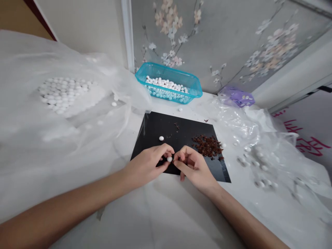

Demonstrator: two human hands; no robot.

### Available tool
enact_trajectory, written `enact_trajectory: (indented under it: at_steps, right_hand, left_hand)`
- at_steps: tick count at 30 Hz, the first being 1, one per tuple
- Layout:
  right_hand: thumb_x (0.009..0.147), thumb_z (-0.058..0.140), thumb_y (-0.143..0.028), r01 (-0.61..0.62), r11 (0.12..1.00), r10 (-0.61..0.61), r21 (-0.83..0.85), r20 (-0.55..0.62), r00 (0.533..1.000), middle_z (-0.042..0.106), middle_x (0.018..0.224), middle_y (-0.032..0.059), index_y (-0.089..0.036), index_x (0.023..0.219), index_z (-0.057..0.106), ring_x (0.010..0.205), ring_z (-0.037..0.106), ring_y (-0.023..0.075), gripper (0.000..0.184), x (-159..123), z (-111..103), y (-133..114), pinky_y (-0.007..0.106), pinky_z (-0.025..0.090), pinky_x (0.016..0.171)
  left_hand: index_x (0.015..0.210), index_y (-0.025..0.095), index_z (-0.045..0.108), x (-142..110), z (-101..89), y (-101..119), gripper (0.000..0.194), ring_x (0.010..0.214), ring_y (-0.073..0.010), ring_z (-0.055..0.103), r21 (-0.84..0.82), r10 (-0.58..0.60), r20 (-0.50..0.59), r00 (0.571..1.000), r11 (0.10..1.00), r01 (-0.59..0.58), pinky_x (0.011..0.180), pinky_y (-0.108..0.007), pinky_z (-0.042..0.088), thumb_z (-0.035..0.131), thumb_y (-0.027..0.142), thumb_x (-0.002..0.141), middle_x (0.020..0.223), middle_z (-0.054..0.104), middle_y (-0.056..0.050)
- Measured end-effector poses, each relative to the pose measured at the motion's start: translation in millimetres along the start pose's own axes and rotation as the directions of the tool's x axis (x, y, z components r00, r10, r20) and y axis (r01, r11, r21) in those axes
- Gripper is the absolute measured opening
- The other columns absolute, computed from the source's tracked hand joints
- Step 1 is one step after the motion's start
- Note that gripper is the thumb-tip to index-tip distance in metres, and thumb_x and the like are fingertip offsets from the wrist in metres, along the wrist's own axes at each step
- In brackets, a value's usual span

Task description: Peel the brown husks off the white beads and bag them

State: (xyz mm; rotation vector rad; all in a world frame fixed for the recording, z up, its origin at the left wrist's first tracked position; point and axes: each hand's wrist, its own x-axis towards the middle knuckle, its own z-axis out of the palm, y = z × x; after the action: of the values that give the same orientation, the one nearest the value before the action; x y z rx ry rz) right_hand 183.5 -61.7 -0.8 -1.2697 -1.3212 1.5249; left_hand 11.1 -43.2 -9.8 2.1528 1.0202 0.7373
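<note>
Now I pinch small white bead (169, 159) in left hand (147, 165); right hand (193, 165) fingertips touch it, above black mat (155, 133).

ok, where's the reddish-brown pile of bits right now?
Head view: the reddish-brown pile lies on the black mat, at its right side, just beyond the right hand.

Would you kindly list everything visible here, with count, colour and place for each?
Black mat: one, black, table centre.
Held bead: one, white, pinched between both hands.
Loose bead: one, white, on the mat.
Debris pile: one, reddish-brown, mat's right side.
Basket: one, turquoise, behind the mat, holding white beads.
Purple basket: one, far right, partly under plastic.
Plastic sheets: clear, both sides, with white beads.
Left hand: gripping the bead.
Right hand: fingertips at the bead.
</note>
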Motion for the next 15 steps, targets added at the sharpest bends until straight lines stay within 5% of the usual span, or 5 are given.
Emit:
enact_trajectory:
  at_steps: [15]
  right_hand:
    - [0.076, 0.059, -0.028, 0.030, 0.999, -0.030, -0.014, -0.017, 0.999, 0.051, 0.072, -0.0026, -0.021, 0.065, 0.031, 0.050, 0.039, 0.0057, 0.031, 2.1, 1.2, 7.8, 0.018, 0.044, 0.034]
  left_hand:
    - [0.086, 0.021, 0.052, 1.5, 0.3, 0.8, 0.013, 0.074, -0.0090, 0.062, -0.083, -0.056, -0.025, 0.998, 0.995, 0.054, 0.070, -0.021, 0.051, 0.053, 0.010, 0.078, 0.083, 0.063, 0.004]
